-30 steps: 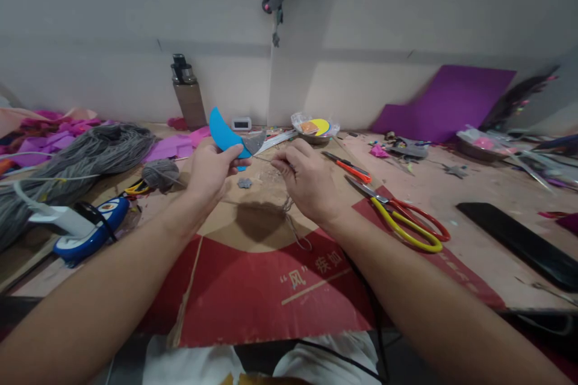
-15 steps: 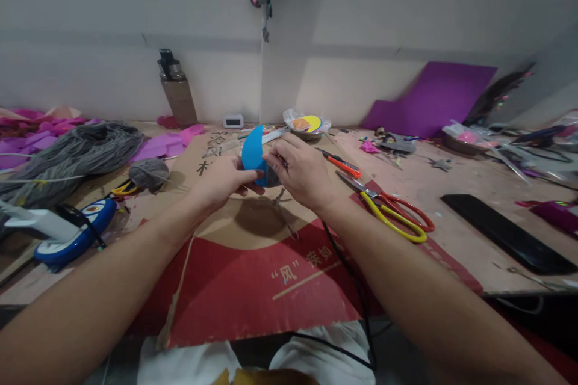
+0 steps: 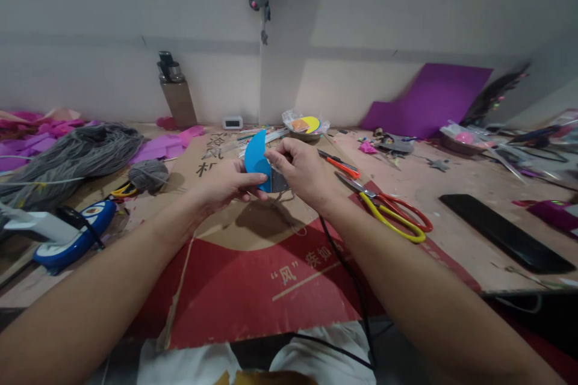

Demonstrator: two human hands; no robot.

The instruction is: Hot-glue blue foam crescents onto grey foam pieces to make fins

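Observation:
My left hand [image 3: 224, 183] is closed on a blue crescent-shaped foam piece [image 3: 257, 157], held up above the cardboard sheet [image 3: 253, 264]. A small grey piece [image 3: 279, 181] sits against the blue one. My right hand [image 3: 304, 173] pinches at that grey piece from the right, fingers closed. Thin grey thread [image 3: 289, 204] hangs below the two hands.
Yellow-and-red scissors [image 3: 392, 212] and an orange utility knife [image 3: 339, 163] lie right of my hands. Grey yarn hank [image 3: 67, 159] and a yarn ball [image 3: 147, 174] lie left, with a blue-white device [image 3: 72, 234]. A black flat bar [image 3: 506, 231], purple sheet [image 3: 428, 99] and bottle [image 3: 176, 93] stand farther off.
The blue piece has turned edge-on and come down closer to the cardboard. My right hand has moved in from the thread onto the grey piece beside it.

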